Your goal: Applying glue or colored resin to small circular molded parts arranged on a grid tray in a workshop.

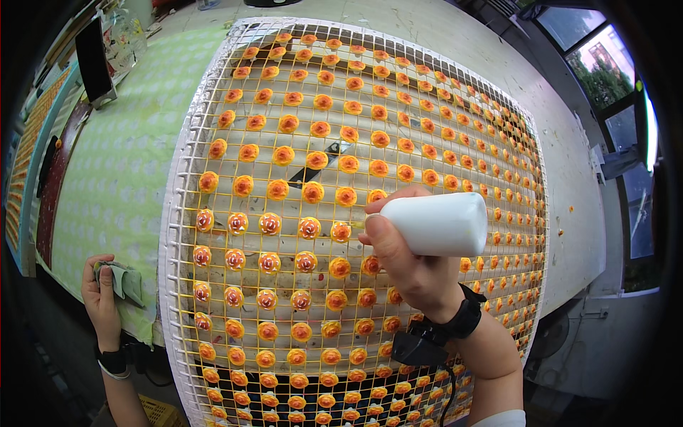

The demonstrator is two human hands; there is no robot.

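Observation:
A white squeeze bottle [442,225] is gripped on its side in my right hand [416,274], its narrow tip pointing left at an orange rose-shaped piece [341,231] that carries a few white marks. Whether the tip touches it, I cannot tell. Many such yellow-orange roses sit in rows on a yellow wire mesh with a white frame [173,213]. Several at the left of the middle rows, such as one rose [269,223], bear white strokes; the others are plain. My left hand [104,304], left of the frame, pinches a folded grey-green cloth [129,286].
Beneath the mesh lies a black-handled cutter [313,168]. A pale green patterned sheet [135,156] covers the table's left part. A dark upright panel on a stand [94,64] is at the far left, near another rose-filled rack [32,153]. A yellow basket [160,413] stands below.

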